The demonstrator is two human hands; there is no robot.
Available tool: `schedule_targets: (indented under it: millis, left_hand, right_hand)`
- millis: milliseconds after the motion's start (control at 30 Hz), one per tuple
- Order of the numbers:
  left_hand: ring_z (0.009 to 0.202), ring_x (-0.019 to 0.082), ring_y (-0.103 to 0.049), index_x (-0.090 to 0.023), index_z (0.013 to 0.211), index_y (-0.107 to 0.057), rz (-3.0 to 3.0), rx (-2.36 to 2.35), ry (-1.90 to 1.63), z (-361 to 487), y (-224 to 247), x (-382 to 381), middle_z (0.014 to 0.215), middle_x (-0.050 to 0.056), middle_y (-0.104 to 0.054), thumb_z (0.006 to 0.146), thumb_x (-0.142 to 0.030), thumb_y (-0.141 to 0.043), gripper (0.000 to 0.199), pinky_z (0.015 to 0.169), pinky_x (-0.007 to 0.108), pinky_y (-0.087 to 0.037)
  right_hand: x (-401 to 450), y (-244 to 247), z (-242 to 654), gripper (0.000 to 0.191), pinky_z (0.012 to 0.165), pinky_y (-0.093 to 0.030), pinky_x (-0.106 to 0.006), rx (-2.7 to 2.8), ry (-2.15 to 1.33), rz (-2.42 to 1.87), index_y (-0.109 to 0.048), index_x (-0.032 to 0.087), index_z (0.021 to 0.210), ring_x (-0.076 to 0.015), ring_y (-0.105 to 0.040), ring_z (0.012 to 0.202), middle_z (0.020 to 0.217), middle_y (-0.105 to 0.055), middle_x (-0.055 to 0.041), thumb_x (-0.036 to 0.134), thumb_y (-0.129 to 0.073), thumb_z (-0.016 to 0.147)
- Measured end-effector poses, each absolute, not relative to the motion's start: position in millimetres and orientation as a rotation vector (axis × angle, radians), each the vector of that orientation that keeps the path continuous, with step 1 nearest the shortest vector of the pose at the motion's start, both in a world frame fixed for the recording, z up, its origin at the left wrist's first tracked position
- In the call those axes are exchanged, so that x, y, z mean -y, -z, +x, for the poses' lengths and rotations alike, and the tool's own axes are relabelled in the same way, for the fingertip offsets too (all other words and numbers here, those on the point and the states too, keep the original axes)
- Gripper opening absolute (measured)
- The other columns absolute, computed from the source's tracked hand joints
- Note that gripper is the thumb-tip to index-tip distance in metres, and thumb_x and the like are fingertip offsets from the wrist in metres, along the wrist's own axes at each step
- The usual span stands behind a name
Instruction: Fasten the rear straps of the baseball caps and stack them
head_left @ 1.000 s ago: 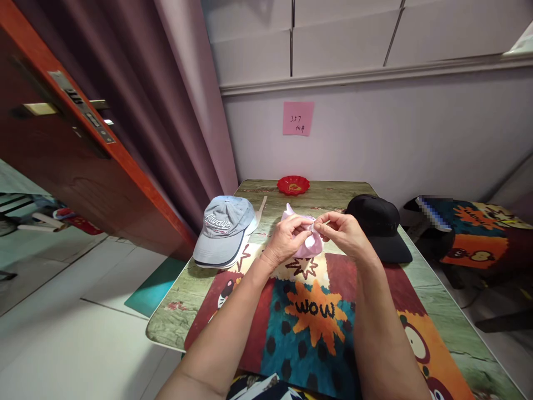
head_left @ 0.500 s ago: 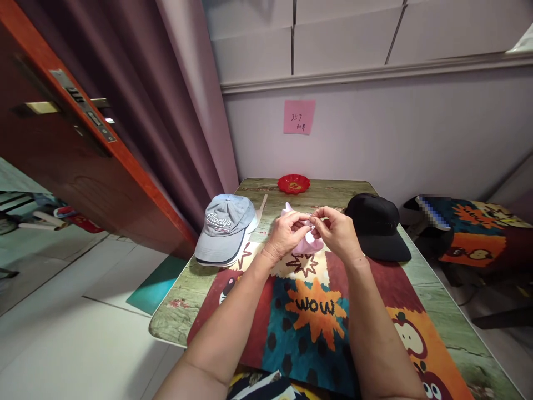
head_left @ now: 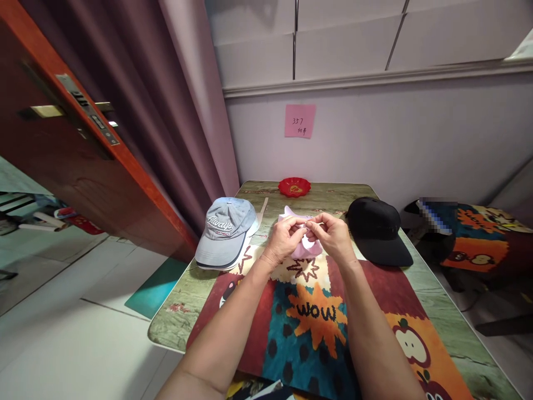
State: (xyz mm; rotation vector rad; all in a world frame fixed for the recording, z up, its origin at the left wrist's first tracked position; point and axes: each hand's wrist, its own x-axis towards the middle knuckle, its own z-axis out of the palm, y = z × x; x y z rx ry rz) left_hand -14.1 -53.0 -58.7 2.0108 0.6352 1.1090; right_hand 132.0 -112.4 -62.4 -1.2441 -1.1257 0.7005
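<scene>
pale pink cloth item (head_left: 306, 251), partly hidden by the hands, sits at mid-table over the far edge of the patterned mat (head_left: 314, 355); left hand (head_left: 284, 238) and right hand (head_left: 332, 234) both pinch a small part of it, fingertips nearly meeting, exact part too small to make out. grey cap (head_left: 225, 230) lies to the left and black cap (head_left: 377, 233) to the right, both on the wood-patterned table (head_left: 177, 319), with a red scalloped dish (head_left: 295, 194) near its far edge.
</scene>
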Motion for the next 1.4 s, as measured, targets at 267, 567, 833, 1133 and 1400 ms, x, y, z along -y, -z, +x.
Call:
schedule_targets:
  millis: [267, 567, 833, 1133, 1400]
  left_hand:
    - [0.077, 0.017, -0.070, -0.015, 0.099, -0.074, 1.819, -0.670, -1.080, -16.7, 63.7, 49.6, 0.093, 0.008, -0.076, 0.085, -0.024, -0.065, 0.019, 0.072, 0.029, -0.058]
    - [0.076, 0.016, -0.069, -0.016, 0.099, -0.073, 1.828, -0.681, -1.089, -19.0, 63.4, 49.0, 0.096, 0.008, -0.075, 0.086, -0.026, -0.066, 0.018, 0.071, 0.027, -0.057]
    - [0.087, 0.017, -0.066, -0.018, 0.098, -0.075, 2.016, -0.671, -1.098, -21.4, 61.5, 47.8, 0.097, 0.007, -0.071, 0.088, -0.022, -0.064, 0.016, 0.078, 0.029, -0.056]
    - [0.089, 0.015, -0.063, -0.023, 0.102, -0.078, 2.127, -0.858, -1.213, -22.2, 61.7, 52.1, 0.096, 0.004, -0.061, 0.086, -0.015, -0.067, 0.022, 0.084, 0.029, -0.054]
    - [0.095, 0.020, -0.060, -0.028, 0.102, -0.079, 2.406, -1.078, -1.189, -29.0, 47.5, 67.3, 0.099, 0.005, -0.058, 0.087, -0.022, -0.070, 0.018, 0.081, 0.030, -0.050]
  right_hand:
    - [113.5, 62.5, 131.6, 0.036, 0.066, -0.060, -0.029, 1.251, -0.736, -1.200, -0.068, 0.017, 0.096, -0.0206, -0.075, 0.074, 0.080, -0.075, -0.0072, 0.050, -0.072, 0.083]
    - [116.0, 58.4, 127.0, 0.033, 0.067, -0.060, -0.030, 1.211, -0.701, -1.195, -0.065, 0.020, 0.096, -0.0207, -0.075, 0.076, 0.086, -0.075, -0.0068, 0.049, -0.072, 0.083]
    - [120.7, 54.2, 129.3, 0.023, 0.062, -0.054, -0.027, 1.265, -0.650, -1.273, -0.066, 0.021, 0.088, -0.0210, -0.074, 0.070, 0.072, -0.073, -0.0043, 0.043, -0.069, 0.085]
    - [112.1, 63.2, 130.1, 0.017, 0.066, -0.056, -0.031, 1.329, -0.428, -1.318, -0.069, 0.022, 0.086, -0.0214, -0.073, 0.071, 0.082, -0.076, -0.0060, 0.039, -0.067, 0.085]
    - [113.8, 60.7, 127.4, 0.011, 0.071, -0.057, -0.033, 1.419, -0.378, -1.346, -0.068, 0.023, 0.094, -0.0215, -0.074, 0.076, 0.089, -0.076, -0.0054, 0.031, -0.063, 0.088]
